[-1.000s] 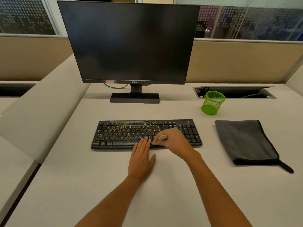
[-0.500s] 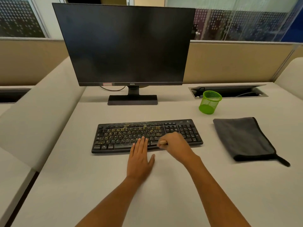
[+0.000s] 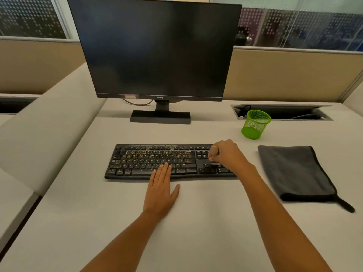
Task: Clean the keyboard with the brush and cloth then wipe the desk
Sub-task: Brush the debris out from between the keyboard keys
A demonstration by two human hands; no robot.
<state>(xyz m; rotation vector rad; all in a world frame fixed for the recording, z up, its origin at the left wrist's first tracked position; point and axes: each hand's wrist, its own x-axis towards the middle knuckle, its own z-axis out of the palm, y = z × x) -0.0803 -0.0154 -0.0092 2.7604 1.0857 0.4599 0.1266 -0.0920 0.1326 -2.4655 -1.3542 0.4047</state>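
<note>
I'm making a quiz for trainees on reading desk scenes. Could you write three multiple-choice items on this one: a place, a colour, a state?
1. Where does the grey cloth lie? A right of the keyboard; B left of it; C on it.
2. What colour is the mesh cup? A red; B blue; C green.
3. How is the left hand? A fisted in the air; B flat, fingertips on the keyboard; C gripping the cloth.
Answers: 1 A, it lies on the desk past the keyboard's right end; 2 C, its mesh is bright green; 3 B, straight fingers reach the front keys.
</note>
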